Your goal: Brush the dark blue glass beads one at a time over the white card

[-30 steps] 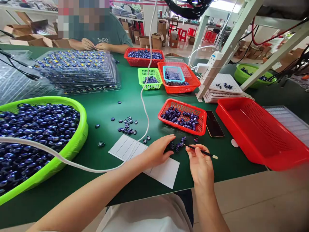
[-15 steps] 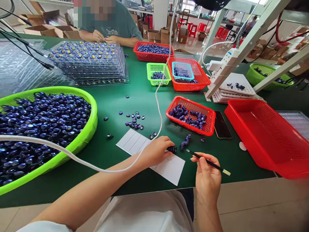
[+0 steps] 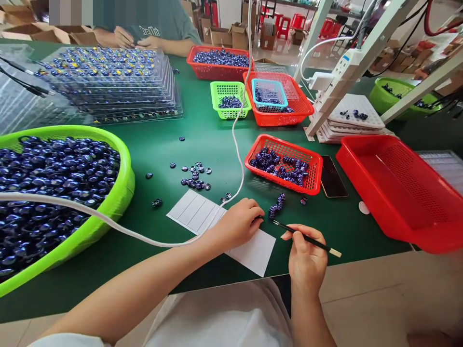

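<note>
My left hand (image 3: 238,221) rests over a white ruled paper strip (image 3: 191,212), its fingers curled around small dark glossy pieces that are mostly hidden. Just right of those fingers, a short curved row of shiny purple-black pieces (image 3: 277,206) lies on the green table. My right hand (image 3: 308,255) grips black tweezers (image 3: 307,238) with a pale end. Their fine tip points left, close to the lower end of that row. Beyond the hands, a red basket (image 3: 253,166) holds more of these rows.
A large green basket (image 3: 126,168) full of dark pieces stands at left. Loose pieces (image 3: 195,177) lie mid-table. A white cable (image 3: 237,144) crosses the view. A phone (image 3: 333,178) and red tray (image 3: 383,193) are at right. Across the table sits a person (image 3: 144,21) behind stacked clear trays (image 3: 119,106).
The view has tilted down and shifted slightly right. My left fingers have curled in further over the dark pieces. The tweezers' tip has come a little nearer the row.
</note>
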